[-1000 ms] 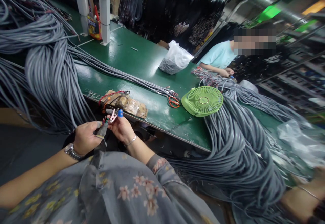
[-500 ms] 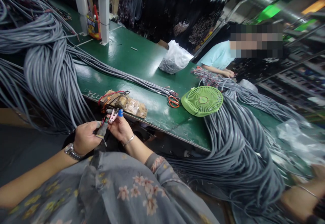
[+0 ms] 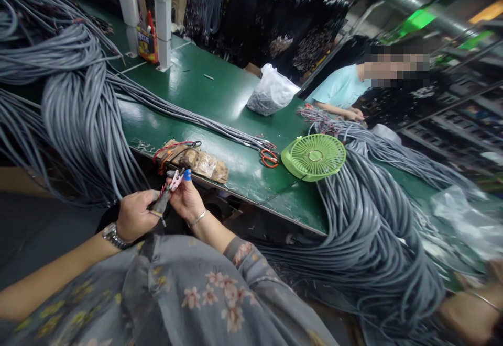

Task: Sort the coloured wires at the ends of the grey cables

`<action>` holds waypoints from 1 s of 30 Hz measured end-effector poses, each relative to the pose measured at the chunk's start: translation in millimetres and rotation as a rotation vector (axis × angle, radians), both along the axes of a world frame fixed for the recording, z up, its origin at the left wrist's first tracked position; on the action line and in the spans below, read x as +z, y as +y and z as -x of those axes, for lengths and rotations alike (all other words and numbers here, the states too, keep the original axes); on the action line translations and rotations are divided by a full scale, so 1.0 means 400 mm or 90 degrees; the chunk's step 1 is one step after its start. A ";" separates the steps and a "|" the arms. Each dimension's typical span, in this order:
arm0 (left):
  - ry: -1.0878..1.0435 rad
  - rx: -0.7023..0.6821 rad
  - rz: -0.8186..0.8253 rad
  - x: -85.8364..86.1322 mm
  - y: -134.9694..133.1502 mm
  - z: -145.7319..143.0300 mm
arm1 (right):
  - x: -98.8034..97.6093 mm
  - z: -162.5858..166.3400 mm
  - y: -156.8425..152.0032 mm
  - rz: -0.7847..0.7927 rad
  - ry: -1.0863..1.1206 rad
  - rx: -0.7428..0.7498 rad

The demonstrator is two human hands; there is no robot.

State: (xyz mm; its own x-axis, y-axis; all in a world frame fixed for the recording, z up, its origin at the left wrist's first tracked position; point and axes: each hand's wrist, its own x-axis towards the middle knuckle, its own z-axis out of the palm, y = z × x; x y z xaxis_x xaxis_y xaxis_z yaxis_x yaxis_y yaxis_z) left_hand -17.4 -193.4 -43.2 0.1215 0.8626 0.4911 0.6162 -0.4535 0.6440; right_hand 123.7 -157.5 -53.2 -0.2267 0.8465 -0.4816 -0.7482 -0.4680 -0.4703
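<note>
My left hand, with a metal watch at the wrist, is closed around a dull grey piece with a pale lower edge. Thin coloured wires show at the top of that piece; its exact kind is unclear. Close by, my right hand pinches a small pink clip. A blue covering wraps the tip of one of its digits. The two hands nearly meet, just in front of the table edge. Beyond them lies a brown taped block with red and black leads.
Grey cable bundles hang over the table edge at left, and more cables at right. On the green table are orange-handled scissors, a green fan and a plastic bag. A co-worker stands across; another person's arm shows at lower right.
The pink clip and the grey piece have tilted slightly, and the coloured wires show less. My left hand has shifted a little to the right; the grip of both hands stays.
</note>
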 end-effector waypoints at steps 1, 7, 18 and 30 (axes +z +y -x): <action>-0.009 -0.001 -0.001 0.004 0.000 -0.001 | 0.001 -0.002 -0.002 0.001 0.005 0.007; -0.160 -0.007 0.155 0.031 -0.020 -0.004 | -0.009 -0.026 -0.014 0.007 0.023 0.024; -0.551 -0.019 0.445 0.033 -0.037 -0.002 | -0.041 -0.053 -0.042 -0.006 -0.013 0.047; -0.370 -0.043 0.432 -0.036 -0.025 -0.001 | -0.054 -0.070 -0.067 -0.091 -0.248 0.029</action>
State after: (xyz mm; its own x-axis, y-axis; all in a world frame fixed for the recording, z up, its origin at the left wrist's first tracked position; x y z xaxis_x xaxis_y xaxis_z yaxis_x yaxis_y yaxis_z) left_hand -17.0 -203.2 -57.5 0.0731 0.9899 -0.1218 0.0951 0.1147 0.9888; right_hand 151.8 -184.3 -74.7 -0.0887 0.9043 -0.4176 -0.4818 -0.4059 -0.7766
